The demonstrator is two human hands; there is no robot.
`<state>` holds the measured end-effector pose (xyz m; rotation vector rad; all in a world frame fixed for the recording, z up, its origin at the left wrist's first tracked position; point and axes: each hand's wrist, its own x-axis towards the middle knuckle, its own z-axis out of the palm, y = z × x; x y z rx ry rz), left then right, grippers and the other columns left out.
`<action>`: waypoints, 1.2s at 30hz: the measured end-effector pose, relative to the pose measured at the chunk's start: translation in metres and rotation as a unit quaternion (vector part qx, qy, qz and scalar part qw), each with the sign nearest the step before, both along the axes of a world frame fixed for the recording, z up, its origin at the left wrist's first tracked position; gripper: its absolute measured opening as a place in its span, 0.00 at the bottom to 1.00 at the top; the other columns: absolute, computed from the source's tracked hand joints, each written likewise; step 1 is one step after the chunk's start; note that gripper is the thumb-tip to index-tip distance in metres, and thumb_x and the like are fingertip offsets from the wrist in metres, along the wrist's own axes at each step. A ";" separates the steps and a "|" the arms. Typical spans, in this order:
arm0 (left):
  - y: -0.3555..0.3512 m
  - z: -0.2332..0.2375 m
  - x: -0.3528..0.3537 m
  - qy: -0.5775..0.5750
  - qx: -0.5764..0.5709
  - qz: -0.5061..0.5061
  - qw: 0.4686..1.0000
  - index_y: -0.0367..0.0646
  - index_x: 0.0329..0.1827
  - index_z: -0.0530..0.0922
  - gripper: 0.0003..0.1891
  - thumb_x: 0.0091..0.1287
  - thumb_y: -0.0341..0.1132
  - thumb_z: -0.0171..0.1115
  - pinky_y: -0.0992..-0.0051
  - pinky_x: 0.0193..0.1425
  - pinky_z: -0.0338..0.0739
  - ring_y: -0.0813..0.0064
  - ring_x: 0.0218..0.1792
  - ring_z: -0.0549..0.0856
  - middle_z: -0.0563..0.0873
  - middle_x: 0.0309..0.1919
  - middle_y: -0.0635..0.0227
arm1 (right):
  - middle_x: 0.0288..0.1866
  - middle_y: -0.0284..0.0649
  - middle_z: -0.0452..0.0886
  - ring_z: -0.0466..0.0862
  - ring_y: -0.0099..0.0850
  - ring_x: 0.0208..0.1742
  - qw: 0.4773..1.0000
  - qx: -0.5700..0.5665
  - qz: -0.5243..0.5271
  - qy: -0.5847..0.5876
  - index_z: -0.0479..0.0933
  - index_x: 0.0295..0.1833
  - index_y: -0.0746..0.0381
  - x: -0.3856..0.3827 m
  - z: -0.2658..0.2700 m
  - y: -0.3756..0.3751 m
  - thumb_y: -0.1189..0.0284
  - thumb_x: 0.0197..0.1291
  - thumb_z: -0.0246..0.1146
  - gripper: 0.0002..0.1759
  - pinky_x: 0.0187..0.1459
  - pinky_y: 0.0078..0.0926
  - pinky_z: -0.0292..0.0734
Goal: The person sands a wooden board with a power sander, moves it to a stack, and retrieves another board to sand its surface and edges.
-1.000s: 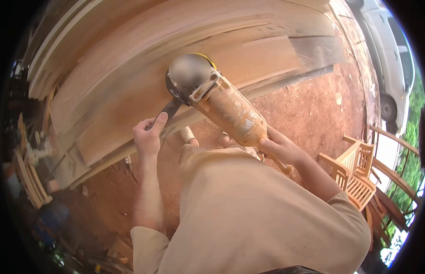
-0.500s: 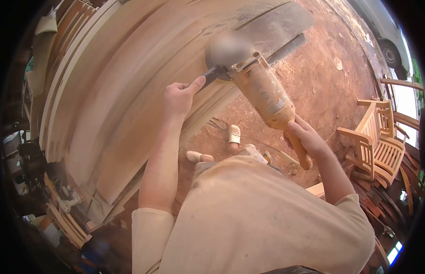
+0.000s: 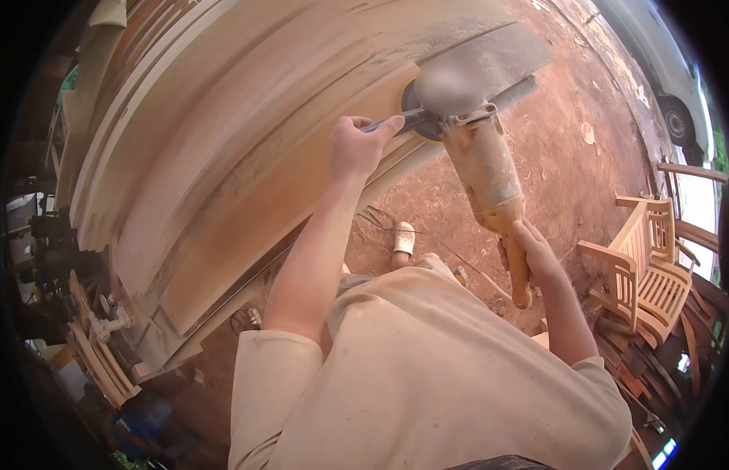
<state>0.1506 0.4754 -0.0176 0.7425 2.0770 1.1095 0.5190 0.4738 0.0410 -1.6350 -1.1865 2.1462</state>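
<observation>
A dusty yellow angle grinder (image 3: 483,166) with a round disc at its head is held in both my hands. My left hand (image 3: 360,146) wraps round its dark side handle, thumb laid along it. The rear handle sits in the grip of my right hand (image 3: 534,254). Under the head lies a long wooden board (image 3: 302,204), and the disc (image 3: 409,97) overlaps its edge near the far right end. A blurred patch hides the top of the grinder's head.
More wide planks (image 3: 176,149) lie side by side to the left. A slatted wooden chair (image 3: 642,266) stands at right on reddish dirt ground (image 3: 552,157). A parked vehicle (image 3: 654,70) is at upper right. A cord (image 3: 478,270) trails near my shoe (image 3: 404,239).
The grinder's head and my left hand have moved to the right along the board. My right hand has shifted slightly lower and to the right, and the grinder points more upright in view.
</observation>
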 end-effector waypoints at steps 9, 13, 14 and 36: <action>-0.189 -0.013 -0.040 0.013 0.086 0.191 0.978 0.33 0.47 0.84 0.27 0.59 0.46 0.86 0.74 0.49 0.82 0.74 0.41 0.87 0.89 0.43 0.62 | 0.45 0.34 0.76 0.77 0.25 0.41 0.978 -0.010 0.204 0.039 0.66 0.76 0.62 -0.061 -0.004 -0.069 0.54 0.79 0.57 0.31 0.45 0.29 0.78; -0.284 -0.018 -0.048 -0.017 0.117 0.320 0.940 0.35 0.46 0.84 0.22 0.60 0.40 0.86 0.77 0.46 0.82 0.78 0.38 0.86 0.88 0.40 0.66 | 0.52 0.34 0.77 0.77 0.24 0.46 0.961 -0.038 0.271 0.028 0.62 0.82 0.63 -0.107 0.000 -0.096 0.57 0.79 0.58 0.35 0.48 0.28 0.78; -0.295 -0.018 -0.038 -0.019 0.130 0.352 0.927 0.34 0.47 0.83 0.25 0.58 0.43 0.87 0.75 0.47 0.82 0.76 0.40 0.86 0.87 0.41 0.65 | 0.52 0.34 0.77 0.77 0.24 0.46 0.949 -0.048 0.309 0.036 0.62 0.82 0.63 -0.106 -0.008 -0.091 0.57 0.79 0.58 0.35 0.48 0.28 0.78; -0.618 -0.035 -0.157 0.031 0.156 0.612 0.775 0.33 0.40 0.86 0.23 0.58 0.44 0.87 0.76 0.47 0.80 0.76 0.36 0.87 0.90 0.35 0.65 | 0.48 0.33 0.77 0.78 0.24 0.47 0.792 -0.011 0.610 0.018 0.66 0.80 0.58 -0.384 -0.011 -0.271 0.52 0.81 0.54 0.31 0.49 0.30 0.80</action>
